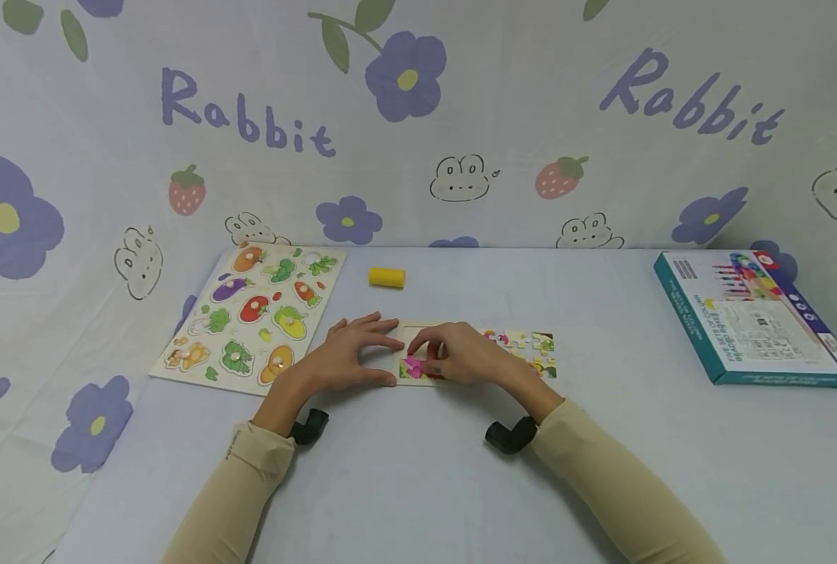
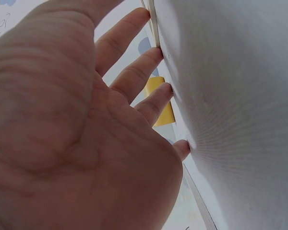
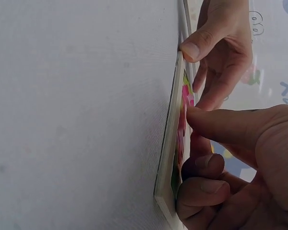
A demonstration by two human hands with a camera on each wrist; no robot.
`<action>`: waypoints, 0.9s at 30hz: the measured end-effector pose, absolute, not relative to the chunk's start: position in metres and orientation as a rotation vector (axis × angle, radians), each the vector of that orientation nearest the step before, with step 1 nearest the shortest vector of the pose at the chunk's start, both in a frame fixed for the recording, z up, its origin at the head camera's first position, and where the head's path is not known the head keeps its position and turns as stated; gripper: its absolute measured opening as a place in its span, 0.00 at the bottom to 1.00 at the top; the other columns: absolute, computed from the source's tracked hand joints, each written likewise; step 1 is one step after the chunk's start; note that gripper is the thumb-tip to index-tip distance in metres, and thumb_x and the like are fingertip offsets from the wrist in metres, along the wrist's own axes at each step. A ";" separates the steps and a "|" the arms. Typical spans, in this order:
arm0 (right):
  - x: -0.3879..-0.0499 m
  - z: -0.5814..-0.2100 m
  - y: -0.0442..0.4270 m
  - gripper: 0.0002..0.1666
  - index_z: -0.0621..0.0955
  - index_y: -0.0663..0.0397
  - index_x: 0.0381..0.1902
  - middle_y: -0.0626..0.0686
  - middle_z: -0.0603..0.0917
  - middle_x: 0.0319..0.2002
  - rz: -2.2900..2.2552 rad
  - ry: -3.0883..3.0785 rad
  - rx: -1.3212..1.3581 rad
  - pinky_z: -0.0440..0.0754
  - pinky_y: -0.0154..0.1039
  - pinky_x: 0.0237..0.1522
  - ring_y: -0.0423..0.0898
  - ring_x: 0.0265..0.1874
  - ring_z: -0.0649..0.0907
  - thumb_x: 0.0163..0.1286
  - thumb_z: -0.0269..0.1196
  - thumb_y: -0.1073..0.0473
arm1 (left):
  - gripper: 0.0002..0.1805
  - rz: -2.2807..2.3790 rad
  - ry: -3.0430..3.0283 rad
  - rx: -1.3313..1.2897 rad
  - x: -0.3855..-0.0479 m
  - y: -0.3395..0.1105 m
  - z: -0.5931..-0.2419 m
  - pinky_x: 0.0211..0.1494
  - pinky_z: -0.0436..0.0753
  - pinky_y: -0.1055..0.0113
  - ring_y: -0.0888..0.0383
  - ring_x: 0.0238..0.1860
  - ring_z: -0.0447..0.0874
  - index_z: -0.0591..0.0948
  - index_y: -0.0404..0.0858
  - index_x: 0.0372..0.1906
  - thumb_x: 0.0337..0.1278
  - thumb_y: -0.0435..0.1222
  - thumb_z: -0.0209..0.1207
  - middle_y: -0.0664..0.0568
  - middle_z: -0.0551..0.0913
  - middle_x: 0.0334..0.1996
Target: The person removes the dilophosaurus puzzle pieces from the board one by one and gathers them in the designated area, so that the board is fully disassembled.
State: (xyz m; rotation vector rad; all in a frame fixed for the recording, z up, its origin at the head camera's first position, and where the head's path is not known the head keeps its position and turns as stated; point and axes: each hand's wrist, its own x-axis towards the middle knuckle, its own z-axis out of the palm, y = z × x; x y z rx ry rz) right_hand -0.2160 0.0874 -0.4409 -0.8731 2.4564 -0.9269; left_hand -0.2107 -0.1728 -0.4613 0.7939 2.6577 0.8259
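Note:
A small jigsaw puzzle board (image 1: 429, 323) of pale wood lies mid-table in the head view. Bare wood shows at its upper left, while picture pieces (image 1: 542, 341) cover the right end. My left hand (image 1: 351, 352) has its fingers spread, with thumb and fingertips against the board's left end. Over the board, my right hand (image 1: 464, 354) bends its thumb and index finger onto a pink puzzle piece (image 1: 411, 367) at the lower left, seeming to pinch it. The right wrist view shows the right thumb (image 3: 221, 125) touching the pink area. The right hand hides the board's middle.
A vegetable peg puzzle (image 1: 263, 333) lies left of the left hand. Behind the board is a yellow cylinder (image 1: 386, 277). A flat teal-edged box (image 1: 764, 329) lies at the far right. Patterned cloth (image 1: 390, 157) hangs behind the table.

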 end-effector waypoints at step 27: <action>-0.211 -0.444 0.084 0.08 0.86 0.48 0.49 0.51 0.91 0.42 -1.066 2.514 -0.847 0.81 0.33 0.40 0.40 0.33 0.84 0.75 0.66 0.62 | 0.31 0.808 2.663 0.791 -0.211 -0.173 -0.461 0.86 0.41 0.29 0.46 0.89 0.49 0.84 0.52 0.68 0.58 0.51 0.75 0.55 0.66 0.83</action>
